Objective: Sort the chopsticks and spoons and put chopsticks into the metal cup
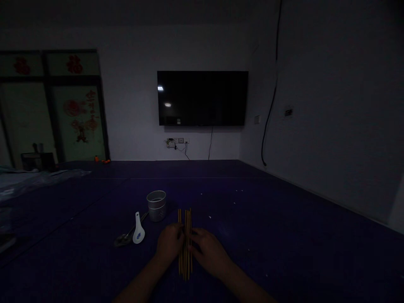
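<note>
A loose bundle of wooden chopsticks (185, 265) lies lengthwise before me on the dark blue surface, with small gaps between some of the sticks. My left hand (170, 242) is closed against the bundle's left side, its fingertips partly hidden. From the right, my right hand (208, 249) pinches the sticks with thumb and fingers. Left of my hands is a white ceramic soup spoon (138, 234) with a blue mark in its bowl. Beside it lie metal spoons (124, 239), dim and partly covered by the white one. Behind them stands a metal cup (157, 206), upright.
Small white scraps (210, 217) dot the blue surface (284, 252) to the right. Clear plastic sheeting (41, 183) and a dark box (38, 160) are at far left. A television (203, 98) hangs on the back wall; a black cable (269, 122) runs down the right wall.
</note>
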The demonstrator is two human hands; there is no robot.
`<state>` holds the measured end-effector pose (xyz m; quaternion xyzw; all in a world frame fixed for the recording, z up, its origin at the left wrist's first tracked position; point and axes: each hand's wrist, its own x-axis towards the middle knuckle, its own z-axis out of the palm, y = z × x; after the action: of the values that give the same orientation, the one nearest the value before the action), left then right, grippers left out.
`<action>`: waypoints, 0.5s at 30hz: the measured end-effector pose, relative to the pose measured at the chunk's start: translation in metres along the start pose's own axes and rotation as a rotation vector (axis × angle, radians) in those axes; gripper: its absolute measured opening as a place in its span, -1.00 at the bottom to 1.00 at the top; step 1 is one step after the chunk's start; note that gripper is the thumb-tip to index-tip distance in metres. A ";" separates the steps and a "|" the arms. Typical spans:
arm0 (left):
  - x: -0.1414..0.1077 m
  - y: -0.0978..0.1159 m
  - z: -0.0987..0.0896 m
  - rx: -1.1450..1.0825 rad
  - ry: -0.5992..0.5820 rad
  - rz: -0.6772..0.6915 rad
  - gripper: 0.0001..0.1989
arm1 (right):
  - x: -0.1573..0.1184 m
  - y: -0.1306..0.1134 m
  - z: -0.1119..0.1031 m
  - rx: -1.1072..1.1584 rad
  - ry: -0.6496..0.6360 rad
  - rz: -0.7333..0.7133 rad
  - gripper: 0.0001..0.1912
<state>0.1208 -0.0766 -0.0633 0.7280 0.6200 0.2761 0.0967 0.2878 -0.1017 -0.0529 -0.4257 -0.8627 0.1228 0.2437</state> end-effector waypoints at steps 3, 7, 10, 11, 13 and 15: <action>0.000 -0.001 -0.001 0.020 0.007 0.000 -0.66 | 0.000 0.000 0.001 -0.005 -0.003 -0.003 -0.64; 0.000 0.001 -0.003 0.044 -0.026 0.022 -0.69 | 0.001 0.000 0.001 0.001 -0.004 0.013 -0.63; 0.000 0.003 -0.005 0.075 -0.049 0.014 -0.72 | 0.002 0.002 0.001 0.011 0.002 0.034 -0.64; 0.000 0.004 -0.006 0.082 -0.049 0.014 -0.72 | 0.002 0.002 0.001 0.012 0.006 0.041 -0.65; 0.000 0.005 -0.008 0.097 -0.045 0.012 -0.71 | 0.002 0.003 0.002 0.008 0.025 0.062 -0.66; -0.001 0.007 -0.010 0.138 -0.066 -0.004 -0.71 | 0.003 0.004 0.003 -0.003 0.045 0.091 -0.67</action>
<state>0.1211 -0.0808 -0.0516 0.7403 0.6356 0.2085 0.0670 0.2872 -0.0974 -0.0563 -0.4673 -0.8370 0.1228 0.2567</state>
